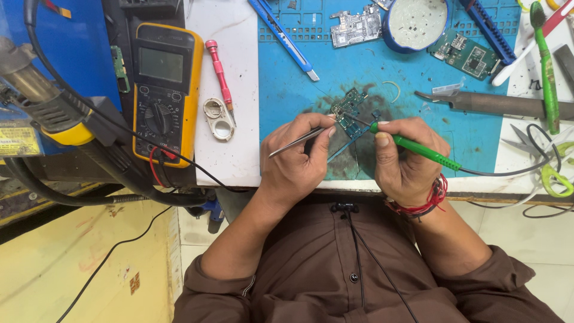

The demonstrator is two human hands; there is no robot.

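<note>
Green-handled soldering iron, gripped pen-fashion in the closed fingers of the right hand, tip laid on a small green circuit board. Steel tweezers, pinched shut between thumb and fingers of the left hand, points meeting the same board from the left. Board lies on a blue work mat, scorched dark around it, near the front edge of the white table. Right wrist: red thread band; the iron's cable runs off to the right. Further back on the mat: blue utility knife, metal shield frame, round blue tin, second green board, grey-handled tool. Left of the mat: red precision screwdriver, small white oval piece, yellow multimeter (dial and red lead visible), hot-air handpiece at the far left. Right edge: green toothbrush.
</note>
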